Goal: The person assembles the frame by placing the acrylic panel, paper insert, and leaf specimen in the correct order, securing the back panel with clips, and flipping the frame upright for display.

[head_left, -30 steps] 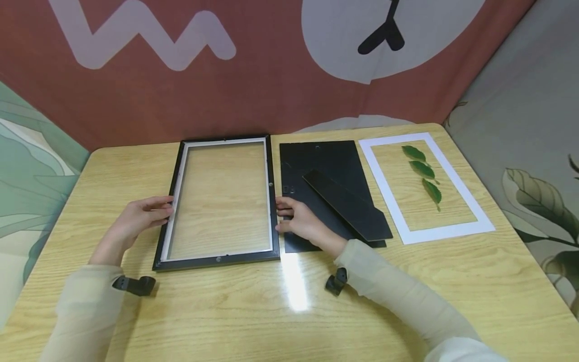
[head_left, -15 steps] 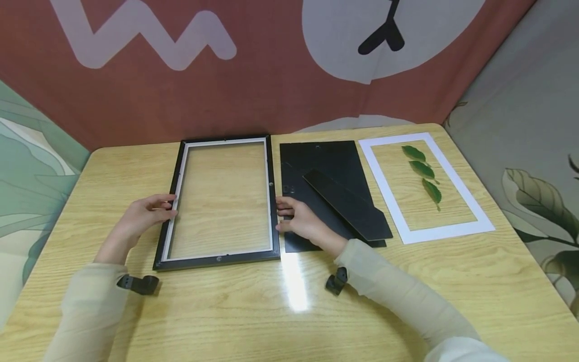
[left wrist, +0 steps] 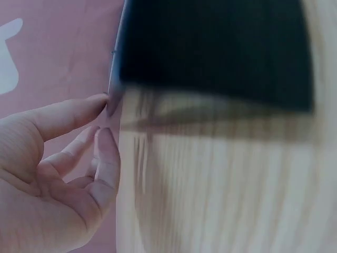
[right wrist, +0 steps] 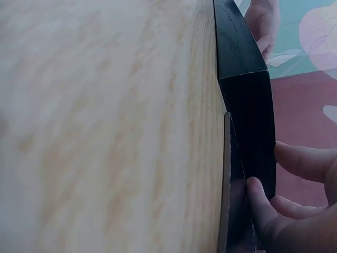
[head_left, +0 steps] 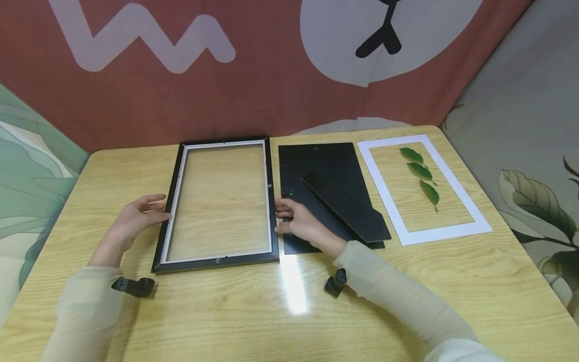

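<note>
A black picture frame (head_left: 270, 171) with a white inner lip lies back side up on the table, left of middle. My left hand (head_left: 133, 218) is at its left side, thumb and fingertips right at the edge and slightly spread. In the left wrist view, the frame's dark side (left wrist: 216, 47) stands just beyond those fingertips. At the opposite side, my right hand (head_left: 300, 221) touches the frame's right edge with its fingertips, over a black backing board (head_left: 294, 158). The right wrist view shows the fingers (right wrist: 260, 203) against the frame's black side (right wrist: 253, 121).
A black easel stand (head_left: 348, 208) slants across the backing board. Farther right lies a white mat (head_left: 445, 232), with three green leaves (head_left: 419, 170) inside its opening. A red patterned cloth (head_left: 262, 90) hangs along the table's back edge.
My left fingertips came slightly over the frame's left edge, then drew back left to beside it. My right hand and the frame keep their places; the head view has shifted slightly.
</note>
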{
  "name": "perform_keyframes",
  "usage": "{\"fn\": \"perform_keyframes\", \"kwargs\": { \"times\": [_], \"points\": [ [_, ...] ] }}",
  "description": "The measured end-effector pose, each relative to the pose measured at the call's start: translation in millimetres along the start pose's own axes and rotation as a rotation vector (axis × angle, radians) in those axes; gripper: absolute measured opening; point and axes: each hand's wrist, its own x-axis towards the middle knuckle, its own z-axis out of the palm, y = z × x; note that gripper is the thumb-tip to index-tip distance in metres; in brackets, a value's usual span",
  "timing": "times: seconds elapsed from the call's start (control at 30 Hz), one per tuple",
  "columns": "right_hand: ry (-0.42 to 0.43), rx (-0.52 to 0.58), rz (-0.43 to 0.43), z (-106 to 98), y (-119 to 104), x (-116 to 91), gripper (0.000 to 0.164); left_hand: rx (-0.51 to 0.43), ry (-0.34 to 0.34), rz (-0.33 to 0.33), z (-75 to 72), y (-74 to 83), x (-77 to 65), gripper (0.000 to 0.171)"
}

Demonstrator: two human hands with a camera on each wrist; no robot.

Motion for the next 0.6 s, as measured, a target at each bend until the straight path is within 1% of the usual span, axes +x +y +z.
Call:
{"fn": "perform_keyframes", "kwargs": {
  "times": [0.17, 0.27, 0.37, 0.6],
  "points": [
    [0.002, 0.004, 0.001, -0.3, 0.4, -0.5, 0.069, 0.007, -0.042, -0.013, -1.8, -2.4, -1.5, 0.078],
    [0.003, 0.008, 0.002, -0.7, 0.6, -0.6, 0.069, -0.009, -0.077, -0.029, -1.9, -2.9, -1.0, 0.080],
    [0.007, 0.007, 0.001, -0.8, 1.0, -0.3, 0.069, -0.032, -0.097, -0.040, -1.6, -4.0, -0.1, 0.080],
    [0.011, 0.010, 0.003, 0.2, 2.3, 0.6, 0.069, -0.042, -0.097, -0.055, 0.4, -6.4, 1.6, 0.079]
  ]
}}
